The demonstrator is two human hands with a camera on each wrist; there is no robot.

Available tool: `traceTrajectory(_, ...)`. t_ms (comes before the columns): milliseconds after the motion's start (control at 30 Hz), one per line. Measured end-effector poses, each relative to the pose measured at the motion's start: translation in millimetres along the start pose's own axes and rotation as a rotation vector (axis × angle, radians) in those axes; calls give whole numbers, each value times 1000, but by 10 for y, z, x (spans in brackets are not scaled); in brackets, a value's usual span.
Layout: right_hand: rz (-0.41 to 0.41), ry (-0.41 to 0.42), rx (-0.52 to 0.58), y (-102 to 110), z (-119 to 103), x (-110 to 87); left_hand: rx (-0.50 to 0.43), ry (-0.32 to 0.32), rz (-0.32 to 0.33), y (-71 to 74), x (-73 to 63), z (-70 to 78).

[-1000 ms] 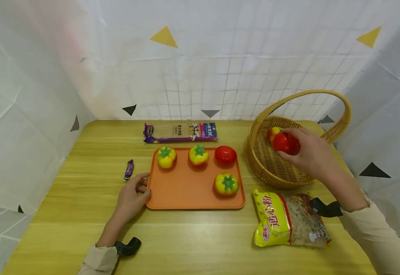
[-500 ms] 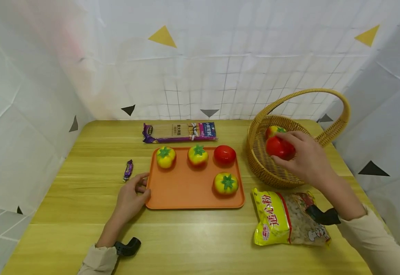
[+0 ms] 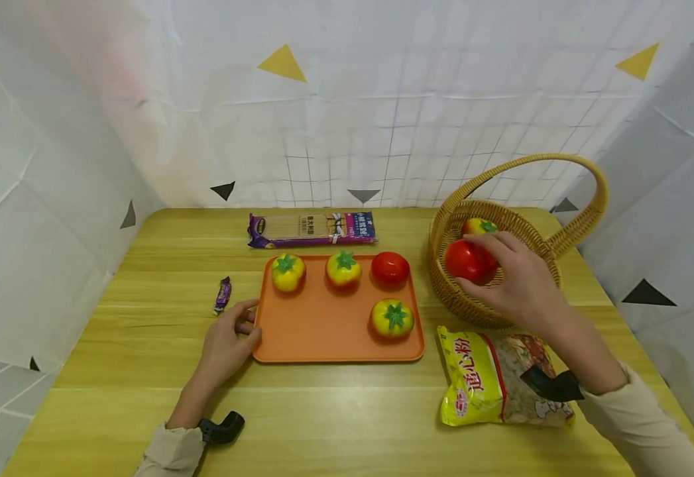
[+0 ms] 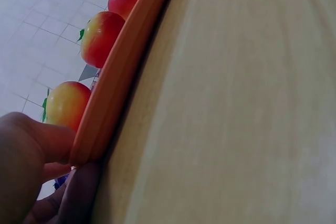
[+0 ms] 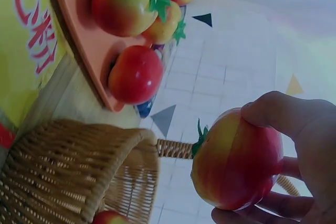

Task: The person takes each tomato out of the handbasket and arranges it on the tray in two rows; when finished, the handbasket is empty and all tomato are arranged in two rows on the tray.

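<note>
My right hand (image 3: 516, 281) pinches a red-and-yellow toy tomato (image 5: 236, 161) between thumb and fingers, above the opening of a wicker basket (image 3: 460, 305). Inside the basket, partly hidden, is another toy tomato (image 3: 479, 226). The orange tray (image 3: 317, 331) lies left of the basket. On it sit several toy tomatoes, such as one with green leaves up (image 3: 392, 318) and a red one (image 3: 390, 269) at the back right corner. At the tray's left edge, my left hand (image 3: 227, 341) grips the rim, its digits on both sides of the edge in the left wrist view.
Behind the tray lies a spaghetti pack (image 3: 311, 229). A small purple-wrapped candy (image 3: 223, 295) rests left of the tray. In front of the basket is a yellow pasta bag (image 3: 484, 384). The basket's tall handle (image 3: 600, 199) arches up at the right. Patterned sheets surround the table.
My right hand has moved left over the basket, carrying the toy tomato toward the basket's left side. My left hand stays at the tray's edge.
</note>
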State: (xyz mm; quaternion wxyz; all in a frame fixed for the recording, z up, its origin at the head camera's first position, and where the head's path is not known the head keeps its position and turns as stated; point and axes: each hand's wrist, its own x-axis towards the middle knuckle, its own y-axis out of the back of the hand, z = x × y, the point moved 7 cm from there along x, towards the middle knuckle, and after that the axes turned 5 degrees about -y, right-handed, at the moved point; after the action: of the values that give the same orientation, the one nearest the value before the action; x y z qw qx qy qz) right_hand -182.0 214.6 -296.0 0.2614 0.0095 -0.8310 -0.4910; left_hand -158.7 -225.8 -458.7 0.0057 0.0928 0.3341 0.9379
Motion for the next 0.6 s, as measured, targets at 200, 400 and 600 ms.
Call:
traceTrajectory(200,-3,47,23,-68,-106,0,-4,12,-4,0,-2,-9)
traceTrajectory(400,-19,81,20,-136,-245,10,-7,19,-3,-3,-4,-16)
traceTrajectory(600,-58,116,13,-231,-404,21,-8,9,0,-9,-2,-20)
